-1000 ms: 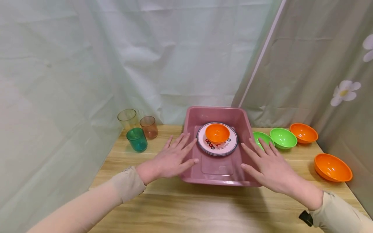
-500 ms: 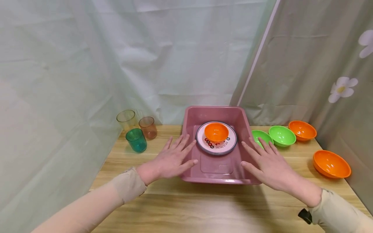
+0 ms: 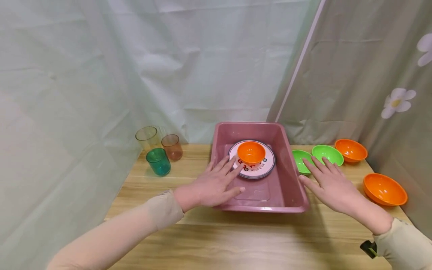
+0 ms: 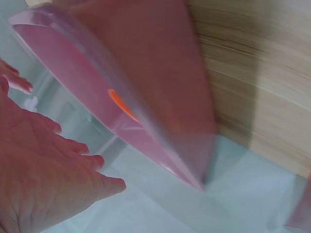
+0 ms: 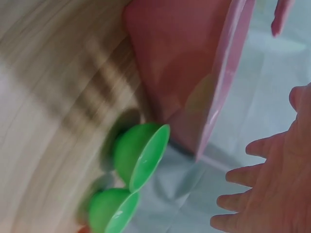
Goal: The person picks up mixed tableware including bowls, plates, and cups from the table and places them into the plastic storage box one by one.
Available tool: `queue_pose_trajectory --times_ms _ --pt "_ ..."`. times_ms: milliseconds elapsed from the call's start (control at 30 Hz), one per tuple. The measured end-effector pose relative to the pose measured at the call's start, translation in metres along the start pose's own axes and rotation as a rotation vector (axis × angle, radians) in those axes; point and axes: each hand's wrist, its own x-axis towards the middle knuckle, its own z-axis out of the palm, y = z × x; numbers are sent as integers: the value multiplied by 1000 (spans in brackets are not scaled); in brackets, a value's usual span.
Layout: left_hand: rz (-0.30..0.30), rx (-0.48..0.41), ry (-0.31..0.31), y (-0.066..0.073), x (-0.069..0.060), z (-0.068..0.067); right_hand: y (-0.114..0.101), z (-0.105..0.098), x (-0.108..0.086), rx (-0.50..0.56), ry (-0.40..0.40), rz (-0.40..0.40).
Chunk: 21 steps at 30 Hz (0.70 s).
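My left hand (image 3: 216, 187), fingers spread and straight, hovers over the left side of a pink plastic tub (image 3: 263, 209). Inside the tub lie stacked white plates (image 3: 263, 170) with a printed pattern, and a small orange bowl (image 3: 251, 153) sits on top of them. To the right of the tub's rim, my right hand (image 3: 337, 191) is held in the air with spread fingers, close to two green bowls (image 3: 325, 153). Neither hand holds anything. In the right wrist view, the nearer green bowl (image 5: 138, 155) stands beside the tub wall (image 5: 175, 58).
On the left stand a teal cup (image 3: 158, 163), a reddish cup (image 3: 173, 148) and a yellowish cup (image 3: 147, 138). Two orange bowls, one at the back (image 3: 351, 150) and one nearer (image 3: 384, 189), are at the right. Curtains (image 3: 209, 75) close off the back and sides of the wooden table (image 3: 222, 243).
Both hands have shifted right. The left has moved further over the tub, partly covering the plates; the right has passed from over the tub to outside its right rim. The dishes stay put.
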Motion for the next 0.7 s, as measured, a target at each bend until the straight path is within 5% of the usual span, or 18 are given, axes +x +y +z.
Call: queue_pose_trajectory --times_ms 433,700 --pt "177 43 -26 56 30 -3 92 1 -30 161 22 167" --pt "242 105 -23 111 50 -9 146 -2 -62 139 181 335"
